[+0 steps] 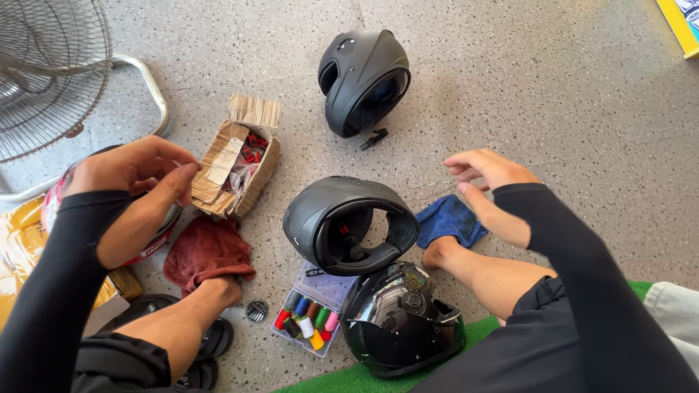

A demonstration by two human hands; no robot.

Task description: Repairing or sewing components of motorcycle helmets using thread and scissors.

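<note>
My left hand (pixel 135 178) hovers beside an open cardboard box (pixel 237 156) of small red and black parts, fingers pinched together; I cannot tell whether anything is between them. My right hand (pixel 484 175) is open with fingers spread above a blue cloth (pixel 448 218) under my right foot. A matte black helmet (pixel 349 222) lies on the floor between my legs. A glossy black helmet (pixel 400 320) sits nearer me. A third matte black helmet (pixel 364 80) lies farther away.
A clear box of coloured spools (pixel 309 320) lies beside the glossy helmet. A dark red cloth (pixel 207 251) sits under my left foot. A floor fan (pixel 51 73) stands at far left. A red-and-white helmet (pixel 156 244) is behind my left arm. Green mat (pixel 349 378) below.
</note>
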